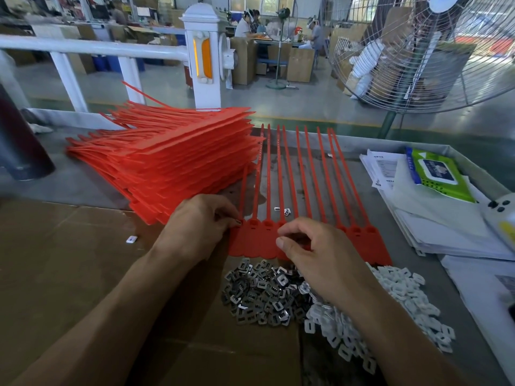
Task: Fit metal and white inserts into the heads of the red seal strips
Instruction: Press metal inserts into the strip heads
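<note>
A joined row of red seal strips (359, 240) lies flat in front of me, tails pointing away, heads toward me. My left hand (199, 227) pinches a small metal insert (237, 222) at the leftmost head. My right hand (315, 254) hovers over the middle heads with curled fingers; what it holds is hidden. A heap of metal inserts (262, 293) lies just below the heads. A heap of white inserts (395, 299) spreads to the right of it.
A tall stack of red seal strips (167, 165) sits at the back left. Cardboard (69, 260) covers the table's left part, with one white insert (131, 239) on it. Two loose inserts (281, 210) lie between the tails. Papers and a wipes pack (437, 174) lie right. A fan (423, 51) stands behind.
</note>
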Demonstrator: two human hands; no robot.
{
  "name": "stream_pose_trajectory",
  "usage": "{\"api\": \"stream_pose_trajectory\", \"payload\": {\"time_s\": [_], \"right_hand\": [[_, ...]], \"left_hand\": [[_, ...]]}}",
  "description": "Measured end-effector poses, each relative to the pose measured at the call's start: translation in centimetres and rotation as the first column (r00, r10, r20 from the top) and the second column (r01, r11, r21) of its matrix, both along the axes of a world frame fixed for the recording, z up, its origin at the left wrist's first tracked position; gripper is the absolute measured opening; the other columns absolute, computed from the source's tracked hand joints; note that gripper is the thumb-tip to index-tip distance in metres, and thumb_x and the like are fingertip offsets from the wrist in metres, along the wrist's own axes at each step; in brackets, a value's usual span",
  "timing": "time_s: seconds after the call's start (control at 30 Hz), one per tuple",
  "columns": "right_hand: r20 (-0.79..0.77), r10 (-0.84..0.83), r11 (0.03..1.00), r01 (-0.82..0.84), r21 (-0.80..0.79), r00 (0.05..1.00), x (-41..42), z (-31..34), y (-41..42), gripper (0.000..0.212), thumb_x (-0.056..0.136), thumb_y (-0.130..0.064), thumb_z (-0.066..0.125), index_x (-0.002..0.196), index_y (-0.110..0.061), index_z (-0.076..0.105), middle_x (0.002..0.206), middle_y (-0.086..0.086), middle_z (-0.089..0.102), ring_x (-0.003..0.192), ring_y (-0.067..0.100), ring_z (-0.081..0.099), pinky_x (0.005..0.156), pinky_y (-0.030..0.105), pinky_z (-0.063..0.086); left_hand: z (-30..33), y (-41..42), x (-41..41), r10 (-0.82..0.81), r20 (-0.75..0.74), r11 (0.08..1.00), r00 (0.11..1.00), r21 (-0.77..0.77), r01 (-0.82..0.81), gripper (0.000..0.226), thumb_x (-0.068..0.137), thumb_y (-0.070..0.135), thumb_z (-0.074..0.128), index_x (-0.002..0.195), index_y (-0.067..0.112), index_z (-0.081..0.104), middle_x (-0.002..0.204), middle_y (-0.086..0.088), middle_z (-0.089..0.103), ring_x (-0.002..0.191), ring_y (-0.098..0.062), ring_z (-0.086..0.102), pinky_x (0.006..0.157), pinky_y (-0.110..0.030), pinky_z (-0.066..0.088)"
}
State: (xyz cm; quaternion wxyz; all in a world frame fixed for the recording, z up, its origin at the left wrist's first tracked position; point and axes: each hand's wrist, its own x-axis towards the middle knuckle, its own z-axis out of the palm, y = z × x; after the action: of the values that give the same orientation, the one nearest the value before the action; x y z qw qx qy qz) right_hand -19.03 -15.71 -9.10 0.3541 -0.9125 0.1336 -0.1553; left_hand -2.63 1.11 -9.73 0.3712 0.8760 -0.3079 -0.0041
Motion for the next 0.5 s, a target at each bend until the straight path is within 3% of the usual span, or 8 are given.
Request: {"api": "stream_pose_trajectory", "payload": {"time_s": [0.13, 0.23, 0.3, 0.37, 0.5], "right_hand": [[-0.004, 0.051, 0.997, -0.051, -0.051, 0.999, -0.2, 0.3, 0.2, 0.016, 0.096, -0.034, 0.070, 0.112, -0.031, 0.074, 0.102, -0.025, 0.067, 0.103, -0.018, 0.053, 0.081, -0.005, 0.036], [-0.017, 0.100, 0.990, -0.102, -0.100, 0.995, -0.3, 0.5, 0.7, 0.016, 0.096, -0.037, 0.070, 0.110, -0.033, 0.074, 0.101, -0.025, 0.067, 0.103, -0.012, 0.055, 0.082, 0.000, 0.039], [-0.035, 0.130, 0.982, -0.133, -0.133, 0.991, -0.4, 0.5, 0.9, 0.017, 0.096, -0.040, 0.068, 0.112, -0.035, 0.073, 0.103, -0.025, 0.066, 0.103, -0.008, 0.056, 0.086, 0.007, 0.041], [-0.050, 0.144, 0.979, -0.150, -0.141, 0.988, -0.4, 0.5, 1.1, 0.018, 0.096, -0.041, 0.068, 0.113, -0.036, 0.073, 0.103, -0.026, 0.064, 0.104, -0.007, 0.054, 0.090, 0.012, 0.041], [-0.081, 0.179, 0.970, -0.190, -0.150, 0.980, -0.4, 0.5, 1.1, 0.023, 0.093, -0.048, 0.069, 0.113, -0.039, 0.071, 0.102, -0.025, 0.061, 0.104, -0.006, 0.052, 0.092, 0.016, 0.041]], "left_hand": [[0.0, 0.0, -0.1, -0.020, -0.005, 0.999, 1.000, 0.036, 0.020, 0.020, 0.091, 0.015, 0.073, 0.089, 0.035, 0.077, 0.073, 0.019, 0.069, 0.042, -0.002, 0.059, 0.042, -0.011, 0.042], [0.1, 0.0, -0.2, -0.017, 0.018, 0.999, 1.000, 0.047, 0.016, 0.023, 0.091, 0.014, 0.072, 0.088, 0.036, 0.077, 0.077, 0.020, 0.069, 0.047, 0.000, 0.061, 0.043, -0.010, 0.043], [0.1, 0.0, -0.2, -0.025, 0.006, 0.999, 1.000, 0.040, 0.025, 0.024, 0.091, 0.014, 0.071, 0.087, 0.037, 0.076, 0.076, 0.017, 0.070, 0.046, -0.005, 0.062, 0.043, -0.017, 0.049], [0.2, 0.1, -0.2, -0.021, 0.013, 0.999, 1.000, 0.047, 0.021, 0.024, 0.091, 0.015, 0.071, 0.087, 0.038, 0.076, 0.079, 0.018, 0.070, 0.054, -0.003, 0.065, 0.050, -0.022, 0.054], [0.3, 0.2, -0.1, 0.004, 0.022, 0.999, 1.000, 0.048, -0.005, 0.027, 0.093, 0.015, 0.068, 0.091, 0.040, 0.076, 0.085, 0.024, 0.069, 0.072, 0.006, 0.064, 0.064, -0.020, 0.053]]}}
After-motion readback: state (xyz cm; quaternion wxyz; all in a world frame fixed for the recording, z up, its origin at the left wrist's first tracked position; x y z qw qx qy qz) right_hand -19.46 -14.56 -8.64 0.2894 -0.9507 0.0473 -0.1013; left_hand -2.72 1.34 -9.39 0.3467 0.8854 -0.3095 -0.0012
